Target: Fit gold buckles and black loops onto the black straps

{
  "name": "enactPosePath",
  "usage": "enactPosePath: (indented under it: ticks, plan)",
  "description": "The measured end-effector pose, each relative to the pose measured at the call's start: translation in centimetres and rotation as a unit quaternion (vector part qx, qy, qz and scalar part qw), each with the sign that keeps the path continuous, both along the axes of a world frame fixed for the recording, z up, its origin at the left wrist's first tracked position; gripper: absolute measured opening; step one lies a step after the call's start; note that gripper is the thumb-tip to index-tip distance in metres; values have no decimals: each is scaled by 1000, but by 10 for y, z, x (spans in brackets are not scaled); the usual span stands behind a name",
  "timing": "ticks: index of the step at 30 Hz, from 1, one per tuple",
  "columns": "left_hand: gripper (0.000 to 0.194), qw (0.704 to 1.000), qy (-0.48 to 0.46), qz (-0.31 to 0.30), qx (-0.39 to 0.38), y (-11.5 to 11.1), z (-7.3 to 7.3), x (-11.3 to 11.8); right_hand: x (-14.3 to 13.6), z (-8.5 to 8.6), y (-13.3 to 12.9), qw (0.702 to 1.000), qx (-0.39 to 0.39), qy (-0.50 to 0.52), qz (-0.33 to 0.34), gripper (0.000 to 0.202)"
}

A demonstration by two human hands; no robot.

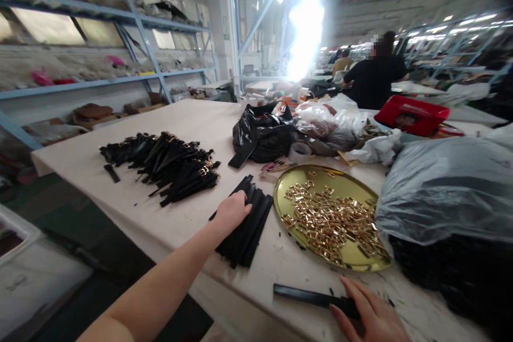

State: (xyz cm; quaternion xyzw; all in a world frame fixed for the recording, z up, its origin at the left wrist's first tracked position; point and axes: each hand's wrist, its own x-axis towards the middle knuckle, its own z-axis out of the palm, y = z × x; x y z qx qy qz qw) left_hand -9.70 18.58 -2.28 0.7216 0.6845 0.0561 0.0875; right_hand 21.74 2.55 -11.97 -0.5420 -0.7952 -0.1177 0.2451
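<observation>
My left hand [232, 212] rests on a bundle of flat black straps [245, 240] near the table's front edge, fingers bent round the upper straps. Lower right, a single black strap [302, 294] lies on the table. Its right end passes between the thumb and fingers of my right hand [371, 312] and goes under the palm. Between and beyond my hands stands a round gold tray [285, 181] with many small gold buckles [328, 222] heaped in it. A large pile of black straps with gold buckles [176, 163] lies at the left.
A black plastic bag [262, 131], a tape roll [300, 151] and clear bags [320, 117] crowd the back. A big bag of black material [449, 192] borders the right side, with a red container [412, 115] behind. Blue shelves [152, 59] stand left; a person in black [374, 77] works beyond.
</observation>
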Motion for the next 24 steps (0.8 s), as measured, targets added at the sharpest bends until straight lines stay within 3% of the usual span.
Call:
enactPosePath:
  ticks: [5, 9, 17, 21, 24]
  plan:
    - [31, 1000, -3, 12, -13, 9, -6, -3, -13, 26, -13, 985, -42, 150, -77, 32]
    - [35, 999, -9, 17, -28, 24, -7, -4, 5, 34, -25, 965, -31, 226, -133, 24]
    - [35, 998, -46, 22, -25, 29, -7, -2, 60, 36, -53, 949, 1, 210, -235, 23]
    - [26, 994, -86, 16, -70, 29, 1, -1, 73, 39, -43, 948, -16, 185, -258, 24]
    - [23, 987, -142, 37, -60, 18, 11, 0, 76, 42, -23, 953, -37, 166, -250, 27]
